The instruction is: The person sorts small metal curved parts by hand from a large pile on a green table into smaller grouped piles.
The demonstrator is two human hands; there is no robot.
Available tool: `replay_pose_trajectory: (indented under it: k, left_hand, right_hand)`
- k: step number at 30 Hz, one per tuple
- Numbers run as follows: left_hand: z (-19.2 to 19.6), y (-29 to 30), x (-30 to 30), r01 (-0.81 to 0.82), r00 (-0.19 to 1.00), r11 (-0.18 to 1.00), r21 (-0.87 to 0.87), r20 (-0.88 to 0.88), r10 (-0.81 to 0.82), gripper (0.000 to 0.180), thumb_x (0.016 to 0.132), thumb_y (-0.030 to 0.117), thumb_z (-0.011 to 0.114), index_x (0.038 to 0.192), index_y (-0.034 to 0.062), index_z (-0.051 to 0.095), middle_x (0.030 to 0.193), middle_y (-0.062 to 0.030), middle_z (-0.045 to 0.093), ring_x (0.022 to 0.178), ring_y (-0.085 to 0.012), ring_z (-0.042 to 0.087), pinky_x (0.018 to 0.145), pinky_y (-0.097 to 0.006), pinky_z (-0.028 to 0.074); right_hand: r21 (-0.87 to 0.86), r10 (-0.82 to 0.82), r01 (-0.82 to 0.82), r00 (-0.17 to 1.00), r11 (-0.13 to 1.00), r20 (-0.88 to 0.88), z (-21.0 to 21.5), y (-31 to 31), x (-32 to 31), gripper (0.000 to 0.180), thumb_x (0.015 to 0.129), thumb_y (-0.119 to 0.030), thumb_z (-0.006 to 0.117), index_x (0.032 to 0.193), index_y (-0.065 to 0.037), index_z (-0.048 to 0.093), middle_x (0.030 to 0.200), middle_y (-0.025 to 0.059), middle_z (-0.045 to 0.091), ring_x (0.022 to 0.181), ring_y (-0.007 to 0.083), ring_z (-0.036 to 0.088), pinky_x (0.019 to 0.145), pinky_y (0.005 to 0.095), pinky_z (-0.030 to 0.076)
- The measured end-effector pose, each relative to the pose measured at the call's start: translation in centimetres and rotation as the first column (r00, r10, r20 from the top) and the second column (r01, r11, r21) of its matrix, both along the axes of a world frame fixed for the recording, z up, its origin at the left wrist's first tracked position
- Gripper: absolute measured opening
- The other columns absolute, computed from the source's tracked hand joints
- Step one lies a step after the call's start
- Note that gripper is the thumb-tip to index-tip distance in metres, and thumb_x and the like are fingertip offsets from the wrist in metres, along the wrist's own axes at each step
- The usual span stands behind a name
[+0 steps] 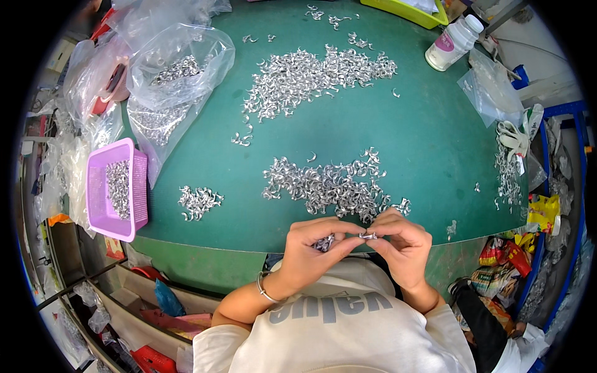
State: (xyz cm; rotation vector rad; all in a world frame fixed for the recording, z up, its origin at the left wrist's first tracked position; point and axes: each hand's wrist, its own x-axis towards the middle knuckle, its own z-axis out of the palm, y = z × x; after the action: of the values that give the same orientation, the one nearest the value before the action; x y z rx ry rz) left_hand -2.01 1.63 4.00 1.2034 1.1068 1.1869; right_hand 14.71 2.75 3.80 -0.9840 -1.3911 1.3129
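Observation:
Both my hands meet at the near edge of the green table, thumbs and forefingers pinched around one small curved metal piece (368, 236). In the palm of my left hand (314, 245), several more silvery pieces (324, 243) are cupped under the curled fingers. My right hand (403, 244) grips the other end of the same piece. Right beyond my fingertips spreads a pile of curved metal pieces (329, 186). Farther back lies a larger pile of the same pieces (305, 81), and a small heap (200, 202) sits to the left.
At the left stand a purple basket (140, 186) of pieces and a clear plastic bag (180, 93) partly filled with them. A white bottle (454, 43) and a yellow-green tray (404, 13) are at the back. More pieces (508, 174) lie by the right edge, near blue shelving (581, 149).

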Motion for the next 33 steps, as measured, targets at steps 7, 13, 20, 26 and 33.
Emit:
replay_pose_trajectory:
  k: [7, 13, 20, 26, 33]
  left_hand:
    - [-0.5, -0.1, -0.3, 0.048, 0.993, 0.979, -0.198, 0.112, -0.026, 0.01, 0.073, -0.002, 0.067, 0.084, -0.0018, 0.067, 0.062, 0.0013, 0.054, 0.056, -0.003, 0.043, 0.048, -0.019, 0.033]
    - [-2.7, -1.5, -3.2, -0.273, 0.962, 0.928, -0.252, -0.065, 0.265, 0.009, 0.078, 0.003, 0.066, 0.087, 0.0022, 0.068, 0.063, 0.0057, 0.053, 0.057, -0.0008, 0.043, 0.049, -0.017, 0.033]
    - [-8.0, -3.5, -11.4, -0.757, 0.541, 0.652, 0.046, -0.516, 0.664, 0.007, 0.081, 0.003, 0.063, 0.086, 0.0001, 0.065, 0.062, 0.008, 0.044, 0.055, -0.0006, 0.034, 0.047, -0.017, 0.025]
    - [-7.2, -3.6, -11.2, -0.783, 0.398, 0.59, 0.196, -0.572, 0.717, 0.018, 0.081, 0.003, 0.063, 0.098, 0.0, 0.062, 0.06, 0.0068, 0.042, 0.054, -0.0015, 0.033, 0.047, -0.019, 0.028]
    - [-3.1, -1.7, -1.8, -0.256, 0.915, 0.966, 0.041, -0.311, 0.255, 0.022, 0.072, -0.002, 0.069, 0.092, 0.0041, 0.065, 0.057, 0.005, 0.047, 0.052, -0.0009, 0.039, 0.046, -0.018, 0.031]
  right_hand:
    - [0.072, -0.014, 0.007, 0.995, 0.997, 0.099, -0.2, 0.3, -0.2, 0.019, 0.064, 0.009, 0.07, 0.081, 0.003, 0.065, 0.078, 0.0082, 0.065, 0.07, 0.0179, 0.056, 0.064, 0.0281, 0.043]
    - [0.053, -0.245, 0.245, 0.879, 0.968, 0.41, -2.1, 2.4, 2.4, 0.014, 0.071, 0.001, 0.066, 0.085, -0.001, 0.066, 0.08, 0.0079, 0.065, 0.072, 0.018, 0.056, 0.065, 0.0271, 0.043]
    - [0.356, -0.307, 0.041, 0.602, 0.934, 0.737, -5.8, 6.1, 3.4, 0.021, 0.07, -0.001, 0.066, 0.091, -0.002, 0.063, 0.095, 0.0099, 0.057, 0.086, 0.0254, 0.05, 0.075, 0.0347, 0.04]
    - [0.384, -0.329, 0.067, 0.659, 0.921, 0.676, -6.0, 5.7, 3.6, 0.013, 0.07, 0.001, 0.066, 0.082, -0.002, 0.062, 0.08, 0.0067, 0.059, 0.074, 0.021, 0.051, 0.069, 0.0295, 0.04]
    - [-0.23, -0.112, 0.123, 0.992, 0.965, 0.061, -2.9, 1.5, 0.6, 0.009, 0.078, 0.008, 0.06, 0.084, 0.001, 0.061, 0.084, 0.0051, 0.064, 0.07, 0.0048, 0.048, 0.063, 0.0191, 0.04]
